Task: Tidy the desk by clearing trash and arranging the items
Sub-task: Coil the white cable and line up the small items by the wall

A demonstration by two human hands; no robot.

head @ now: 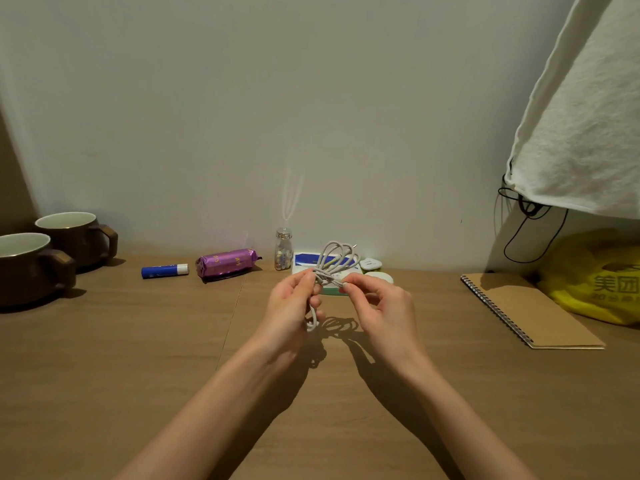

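Observation:
A coiled white cable [335,260] is held above the middle of the wooden desk [138,358]. My left hand [290,306] grips the bundle at its waist, and a loose end hangs below that hand. My right hand [377,303] pinches the cable just right of the left. Behind the cable lie a blue and white packet [311,260], a small white charger [370,263] and a white oval case [379,277], partly hidden by my hands. At the back are a small glass bottle [284,249], a purple snack wrapper [227,263] and a blue glue stick [164,271].
Two brown mugs [74,237] [29,265] stand at the left edge. A kraft spiral notebook [533,310] lies at the right, with a yellow plastic bag [595,282] behind it. White cloth [581,133] hangs at the top right with black cords [526,230] below. The wall is close behind.

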